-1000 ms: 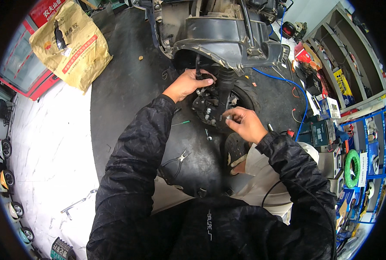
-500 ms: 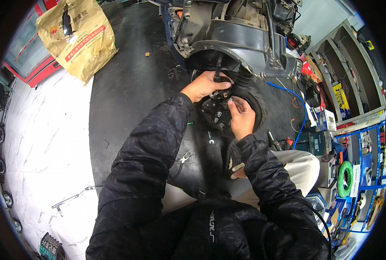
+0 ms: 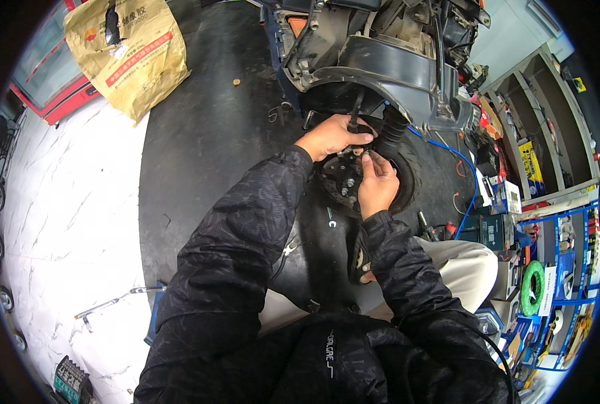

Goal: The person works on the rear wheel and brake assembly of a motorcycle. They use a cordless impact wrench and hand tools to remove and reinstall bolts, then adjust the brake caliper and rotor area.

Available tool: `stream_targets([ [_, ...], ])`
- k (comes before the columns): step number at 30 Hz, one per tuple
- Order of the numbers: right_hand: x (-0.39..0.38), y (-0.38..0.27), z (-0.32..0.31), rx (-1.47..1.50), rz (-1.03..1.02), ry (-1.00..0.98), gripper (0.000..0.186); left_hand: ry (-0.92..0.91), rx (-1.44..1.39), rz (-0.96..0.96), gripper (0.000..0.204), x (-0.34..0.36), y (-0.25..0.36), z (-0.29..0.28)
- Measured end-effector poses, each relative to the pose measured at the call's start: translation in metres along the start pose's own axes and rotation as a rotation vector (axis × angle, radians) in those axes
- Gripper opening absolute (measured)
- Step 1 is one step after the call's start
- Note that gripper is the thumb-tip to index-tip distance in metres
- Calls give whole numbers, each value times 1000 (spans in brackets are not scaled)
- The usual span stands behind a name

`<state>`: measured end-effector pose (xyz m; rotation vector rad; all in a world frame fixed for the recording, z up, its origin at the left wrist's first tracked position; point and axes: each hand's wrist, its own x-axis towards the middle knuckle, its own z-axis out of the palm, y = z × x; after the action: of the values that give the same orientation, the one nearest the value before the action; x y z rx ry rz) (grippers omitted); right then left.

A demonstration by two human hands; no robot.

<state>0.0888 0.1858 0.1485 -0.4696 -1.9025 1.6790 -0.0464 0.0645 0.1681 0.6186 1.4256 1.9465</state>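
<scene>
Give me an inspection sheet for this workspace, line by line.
Surface: dark rubber floor mat over white marble-pattern floor.
Job's things: black scooter wheel hub under grey fender.
Clutter: tan paper sack, small wrench, long metal tool.
Grippers: left hand and right hand at the hub; fingers pinch something small, unclear.
Cables: blue wire.
Surroundings: grey shelves, blue rack, green hose coil.

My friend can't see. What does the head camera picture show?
A person's left hand and right hand work close together on the dark metal wheel hub of a grey scooter. A crumpled yellow paper sack lies on the black floor mat.
</scene>
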Motion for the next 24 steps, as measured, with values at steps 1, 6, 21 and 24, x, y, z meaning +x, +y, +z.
stream_targets([
  [1, -1, 1, 2, 24, -9, 11, 25, 9, 14, -3, 27, 0, -1, 0],
  [6, -3, 4, 5, 13, 37, 76, 25, 29, 79, -41, 34, -3, 9, 3],
  [21, 3, 11, -14, -277, 87, 66, 46, 226, 653, -211, 45, -34, 7, 55],
  [24, 8, 5, -24, -431, -3, -6, 46, 356, 452, -218, 42, -32, -7, 63],
])
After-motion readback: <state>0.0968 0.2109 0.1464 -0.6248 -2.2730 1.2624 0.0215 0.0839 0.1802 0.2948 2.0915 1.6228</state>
